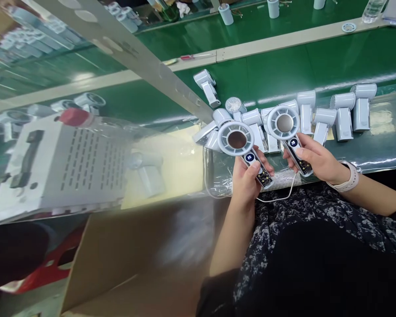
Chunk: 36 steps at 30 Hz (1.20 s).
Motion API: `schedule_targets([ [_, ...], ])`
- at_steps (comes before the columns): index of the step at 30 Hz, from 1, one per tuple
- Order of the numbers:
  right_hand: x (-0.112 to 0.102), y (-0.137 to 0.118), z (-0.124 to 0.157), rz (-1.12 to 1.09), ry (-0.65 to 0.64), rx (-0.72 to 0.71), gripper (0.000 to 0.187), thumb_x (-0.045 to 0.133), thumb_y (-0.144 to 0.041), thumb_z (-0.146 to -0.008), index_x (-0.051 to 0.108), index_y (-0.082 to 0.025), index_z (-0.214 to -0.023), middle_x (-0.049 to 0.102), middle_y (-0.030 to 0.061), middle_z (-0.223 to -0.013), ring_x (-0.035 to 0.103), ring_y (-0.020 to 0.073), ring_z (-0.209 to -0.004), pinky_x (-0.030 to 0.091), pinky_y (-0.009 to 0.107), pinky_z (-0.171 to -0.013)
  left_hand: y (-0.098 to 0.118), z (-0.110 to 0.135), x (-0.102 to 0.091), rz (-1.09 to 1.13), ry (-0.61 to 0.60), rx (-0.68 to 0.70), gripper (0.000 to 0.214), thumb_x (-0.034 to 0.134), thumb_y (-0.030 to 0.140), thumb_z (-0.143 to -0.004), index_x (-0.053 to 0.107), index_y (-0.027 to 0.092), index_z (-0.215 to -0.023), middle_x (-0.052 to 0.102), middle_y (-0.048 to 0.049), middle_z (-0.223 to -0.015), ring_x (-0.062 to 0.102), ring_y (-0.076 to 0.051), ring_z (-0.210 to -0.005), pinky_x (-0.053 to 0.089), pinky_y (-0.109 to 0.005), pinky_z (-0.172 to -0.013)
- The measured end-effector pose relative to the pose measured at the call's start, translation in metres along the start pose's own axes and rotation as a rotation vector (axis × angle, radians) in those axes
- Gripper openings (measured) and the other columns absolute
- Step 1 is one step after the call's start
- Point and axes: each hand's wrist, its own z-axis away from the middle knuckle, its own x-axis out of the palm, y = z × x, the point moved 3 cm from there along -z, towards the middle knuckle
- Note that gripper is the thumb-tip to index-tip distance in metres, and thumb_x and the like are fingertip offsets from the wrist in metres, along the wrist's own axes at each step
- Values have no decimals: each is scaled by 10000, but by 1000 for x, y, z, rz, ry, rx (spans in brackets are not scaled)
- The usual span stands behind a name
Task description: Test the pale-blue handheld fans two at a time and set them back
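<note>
My left hand [247, 178] is closed round the handle of a pale blue handheld fan [236, 139], its thumb on the front below a lit round display reading 20. A second handheld fan [283, 122] of the same kind is gripped in my right hand [312, 154], thumb on its handle, its display also lit with 20. Both handles show bare circuit boards at the lower end. A white cable [277, 200] hangs below the two fans. Behind them more fans [325, 121] stand and lie in a loose row.
A grey vented metal box [75, 163] stands at the left beside a clear bottle with a red cap [74, 117]. An open cardboard box [135, 259] is below the table edge. A slanted metal post [145, 57] crosses the view. Behind runs a green surface [267, 66] with a pale rail.
</note>
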Motion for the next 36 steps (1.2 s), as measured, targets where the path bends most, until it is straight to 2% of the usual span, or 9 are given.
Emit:
schedule_targets([
  [6, 6, 2, -5, -68, -38, -7, 346, 725, -453, -1014, 544, -198, -1162, 713, 80, -1071, 703, 166, -847, 636, 286, -696, -1, -2, -3, -26, 37, 13, 541, 930, 480, -769, 659, 224, -1161, 667, 19, -885, 672, -118, -645, 606, -261, -615],
  [12, 8, 2, -5, -53, -23, -3, 266, 668, -405, -1035, 552, -193, -1147, 715, 82, -1058, 685, 157, -798, 622, 286, -648, -2, -1, -4, -53, 64, -20, 427, 873, 464, -808, 673, 238, -1109, 641, 24, -831, 599, -111, -568, 534, -254, -524],
  [15, 7, 3, -5, -39, -13, 6, 246, 652, -376, -1033, 553, -194, -1167, 719, 84, -1066, 684, 160, -786, 621, 298, -642, 0, -2, -4, -69, 64, -22, 432, 868, 474, -807, 657, 251, -1112, 650, 12, -851, 600, -123, -578, 549, -287, -548],
  [20, 3, 5, -5, -64, 39, 25, 273, 675, -379, -1009, 557, -191, -1168, 736, 80, -1006, 679, 158, -758, 590, 276, -587, -3, -4, -5, -110, 67, -50, 453, 870, 490, -798, 606, 241, -1070, 646, 16, -860, 622, -126, -553, 503, -269, -493],
  [25, 4, 8, -6, -284, -31, 119, 411, 648, -568, -1023, 531, -211, -1190, 753, 62, -919, 720, 188, -714, 563, 278, -518, -10, 2, -3, -231, 200, -65, 588, 917, 565, -758, 486, 266, -1023, 666, 43, -772, 623, -149, -496, 545, -306, -512],
  [28, 6, 8, -6, -332, -36, 173, 498, 701, -651, -974, 626, -191, -1149, 779, 101, -1001, 771, 244, -878, 658, 362, -680, -10, 7, 3, -205, 242, -94, 539, 798, 662, -843, 511, 269, -1076, 665, 31, -715, 691, -210, -556, 581, -346, -557],
  [31, 6, 5, -2, -319, 19, 176, 472, 800, -615, -923, 711, -198, -1127, 793, 94, -1079, 775, 258, -985, 675, 419, -863, -3, 11, 9, -120, 214, -96, 464, 712, 640, -885, 561, 271, -1122, 702, 5, -736, 754, -259, -665, 617, -379, -606],
  [33, 5, 0, 1, -273, 49, 151, 448, 837, -610, -900, 740, -205, -1062, 796, 76, -1020, 770, 250, -964, 668, 409, -856, 5, 15, 14, -104, 157, -97, 481, 740, 612, -858, 583, 275, -1162, 743, -10, -815, 758, -256, -670, 625, -383, -612],
  [36, 6, -8, 5, -184, 64, 134, 463, 837, -655, -882, 738, -204, -927, 767, 59, -860, 751, 242, -844, 651, 390, -735, 17, 23, 20, -116, 114, -95, 501, 762, 604, -871, 578, 284, -1210, 772, -29, -944, 745, -236, -628, 622, -380, -597],
])
